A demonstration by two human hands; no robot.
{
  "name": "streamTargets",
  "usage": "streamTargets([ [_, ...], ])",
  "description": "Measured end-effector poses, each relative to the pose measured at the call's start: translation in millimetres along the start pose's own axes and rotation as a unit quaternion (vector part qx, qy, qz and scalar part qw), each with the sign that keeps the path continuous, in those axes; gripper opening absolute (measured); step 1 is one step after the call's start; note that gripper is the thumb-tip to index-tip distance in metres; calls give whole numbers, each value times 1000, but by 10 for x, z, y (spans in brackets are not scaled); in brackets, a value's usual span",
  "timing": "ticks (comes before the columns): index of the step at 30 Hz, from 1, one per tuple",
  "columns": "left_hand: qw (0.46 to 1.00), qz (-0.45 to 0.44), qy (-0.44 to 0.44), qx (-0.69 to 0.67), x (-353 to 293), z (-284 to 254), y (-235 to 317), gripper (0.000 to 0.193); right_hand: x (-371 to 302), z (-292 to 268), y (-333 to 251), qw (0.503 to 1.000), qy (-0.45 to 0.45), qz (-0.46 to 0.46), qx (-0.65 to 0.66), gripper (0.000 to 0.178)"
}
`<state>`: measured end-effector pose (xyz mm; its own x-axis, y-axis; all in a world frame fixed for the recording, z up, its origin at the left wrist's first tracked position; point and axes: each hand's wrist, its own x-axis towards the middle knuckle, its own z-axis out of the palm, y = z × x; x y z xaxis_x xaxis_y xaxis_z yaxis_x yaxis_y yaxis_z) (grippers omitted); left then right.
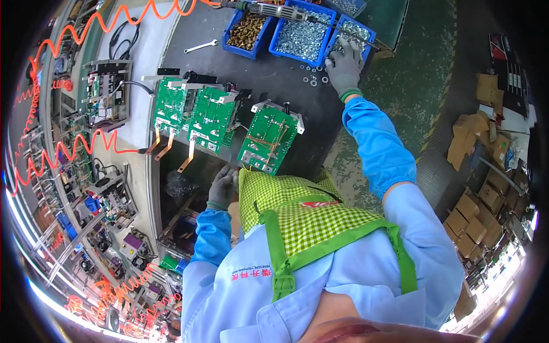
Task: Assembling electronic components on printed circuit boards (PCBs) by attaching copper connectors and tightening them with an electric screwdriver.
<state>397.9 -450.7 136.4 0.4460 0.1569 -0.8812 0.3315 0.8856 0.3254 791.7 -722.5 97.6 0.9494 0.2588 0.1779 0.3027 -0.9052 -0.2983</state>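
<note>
My right hand (344,67), in a grey glove, reaches into a small blue bin (366,52) of silver washers. Its fingers look apart, with the tips down among the pieces. At the bench's near edge my left hand (223,186), also gloved, is closed with curled fingers; whatever it may hold is too small to make out. Just right of it lies a green circuit board (270,137) with metal brackets. Further left are a second green board (210,120) and a third green board (170,103), with copper strips (187,158) jutting toward me.
Loose washers (311,77) lie beside a larger blue bin (297,39) of silver hardware. Another bin (246,33) holds brass-coloured fasteners. A power screwdriver (280,11) rests across the bins. A wrench (201,46) lies on the dark bench (251,77). Orange coiled hoses (74,150) hang at left.
</note>
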Motion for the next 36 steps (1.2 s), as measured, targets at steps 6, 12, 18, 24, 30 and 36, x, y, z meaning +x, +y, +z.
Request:
streamTargets([
  [6,1000,1,-30,7,147,-84,47,51,24,-9,60,999,27,-20,-39,18],
  [12,998,-8,-54,2,144,-71,132,50,-12,20,-15,997,23,-19,-67,22],
  [18,996,-1,-82,-39,168,-144,138,53,-10,111,35,996,69,-8,-62,17],
  [24,1000,-11,-18,-1,31,57,224,46,15,-132,93,995,90,-41,20,14],
  [30,998,24,-31,54,149,-92,221,28,-471,-308,-231,992,45,-100,55,12],
  [36,997,45,-30,52,242,-182,312,24,-531,-204,-152,996,-60,-61,37,23],
])
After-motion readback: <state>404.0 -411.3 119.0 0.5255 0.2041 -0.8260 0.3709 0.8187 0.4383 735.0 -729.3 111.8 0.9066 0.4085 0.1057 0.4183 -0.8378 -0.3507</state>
